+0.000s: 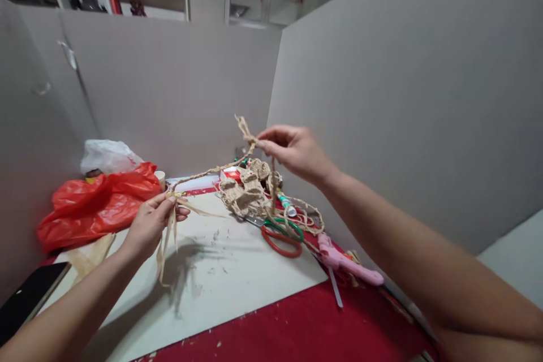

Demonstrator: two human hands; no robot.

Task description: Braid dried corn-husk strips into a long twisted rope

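A thin twisted straw cord (207, 172) stretches in the air between my two hands, rising to the right. My left hand (155, 218) is closed on its lower end, and loose flat straw strands (169, 237) hang from those fingers over the white board. My right hand (297, 150) pinches the cord beside a knot with frayed ends (245, 129). From this hand more cord drops towards a heap of woven straw pieces (246, 192). Below them lie scissors (284, 240) with one red and one green handle.
A white board (220, 288) lies on a red cloth (275, 328). At right is a pink glue gun (348, 263). At left are a red plastic bag (106, 201), a white bag (110, 155) and a black flat object (31, 297). Grey partitions (169, 79) enclose the table.
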